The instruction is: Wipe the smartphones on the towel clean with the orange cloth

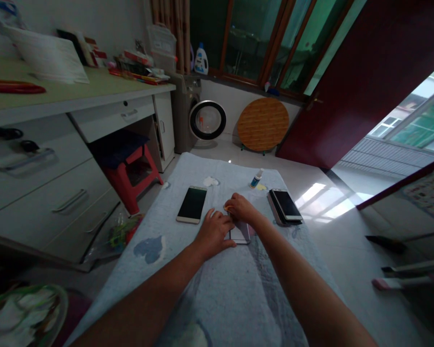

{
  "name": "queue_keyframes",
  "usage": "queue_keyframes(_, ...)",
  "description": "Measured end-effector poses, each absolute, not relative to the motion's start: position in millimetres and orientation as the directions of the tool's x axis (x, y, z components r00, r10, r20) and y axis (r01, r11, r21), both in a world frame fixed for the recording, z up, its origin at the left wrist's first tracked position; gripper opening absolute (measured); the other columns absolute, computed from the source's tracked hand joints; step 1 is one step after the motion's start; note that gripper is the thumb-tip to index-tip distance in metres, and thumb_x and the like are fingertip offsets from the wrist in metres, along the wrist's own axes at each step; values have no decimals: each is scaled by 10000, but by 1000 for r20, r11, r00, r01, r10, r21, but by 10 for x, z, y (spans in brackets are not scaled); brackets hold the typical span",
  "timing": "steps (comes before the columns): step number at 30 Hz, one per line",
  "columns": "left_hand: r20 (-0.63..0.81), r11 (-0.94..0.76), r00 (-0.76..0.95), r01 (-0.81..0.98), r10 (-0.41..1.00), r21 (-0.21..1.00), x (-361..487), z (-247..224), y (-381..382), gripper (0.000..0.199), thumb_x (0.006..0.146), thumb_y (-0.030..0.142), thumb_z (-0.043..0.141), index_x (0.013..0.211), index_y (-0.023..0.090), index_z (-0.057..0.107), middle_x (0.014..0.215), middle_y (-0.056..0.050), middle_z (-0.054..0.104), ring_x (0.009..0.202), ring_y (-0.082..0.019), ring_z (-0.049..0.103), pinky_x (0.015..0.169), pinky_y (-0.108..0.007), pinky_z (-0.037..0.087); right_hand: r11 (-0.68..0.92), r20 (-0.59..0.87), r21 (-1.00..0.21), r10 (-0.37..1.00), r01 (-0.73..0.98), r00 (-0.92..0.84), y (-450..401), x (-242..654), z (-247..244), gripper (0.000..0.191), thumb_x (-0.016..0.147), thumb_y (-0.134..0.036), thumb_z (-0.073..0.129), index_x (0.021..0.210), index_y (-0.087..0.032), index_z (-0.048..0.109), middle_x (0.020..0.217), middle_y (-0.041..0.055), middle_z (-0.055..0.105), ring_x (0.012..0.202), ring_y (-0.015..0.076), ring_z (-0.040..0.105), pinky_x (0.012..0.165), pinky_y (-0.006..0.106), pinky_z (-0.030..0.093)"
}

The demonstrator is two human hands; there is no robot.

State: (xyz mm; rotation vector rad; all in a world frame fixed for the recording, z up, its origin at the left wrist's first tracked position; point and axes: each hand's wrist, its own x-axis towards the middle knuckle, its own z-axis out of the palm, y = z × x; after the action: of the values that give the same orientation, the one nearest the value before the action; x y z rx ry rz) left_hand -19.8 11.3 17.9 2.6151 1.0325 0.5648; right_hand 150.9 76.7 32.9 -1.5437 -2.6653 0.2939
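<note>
A phone [240, 234] lies on the cloth-covered table between my hands, its upper part hidden beneath them. My left hand [214, 232] rests along its left side, fingers apart and touching its edge. Over the phone's top end is my right hand [240, 208], its fingers pinched together around something small and orange-yellow that I cannot make out. To the left lies a gold-edged smartphone [192, 205] with a dark screen. On the right, a white-edged smartphone [287, 205] sits on top of other dark flat devices. A small spray bottle [256, 178] stands beyond my right hand.
The table's light blue cloth [224, 299] has heart patterns. A red stool [139, 173] stands left, under a desk with drawers [68, 197]. Behind are a washing machine with its round door [207, 120] open, a folded round wooden table [263, 124] and a dark red door [347, 82].
</note>
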Motion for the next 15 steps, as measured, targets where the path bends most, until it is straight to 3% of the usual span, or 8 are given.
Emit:
queue_keyframes(7,332,-589,486,668,808,456,-166,48,79,926,616,505,774,1346,217,282,1347,-150,447,1252,-360,410,1115,-609,107,538,-8,-131,839,833,-544,380,1487,333,224,921,-221,520,903,-166,737,872,86,608,837,179,506,789,288,370)
queue_keyframes(12,346,-592,480,657,806,467,-164,28,57,1009,617,419,735,1421,210,162,1398,-177,411,1294,-369,372,1125,-612,50,580,13,-141,811,802,-584,33,1452,354,198,897,-187,546,832,-175,733,835,65,585,829,175,485,785,291,353)
queue_keyframes(15,331,-595,494,661,804,458,-167,19,57,1011,619,362,714,1438,194,146,1409,-179,403,1303,-365,358,1130,-610,41,568,4,-209,815,796,-580,-139,1467,398,185,893,-179,555,853,-189,735,852,53,583,834,165,492,777,278,357)
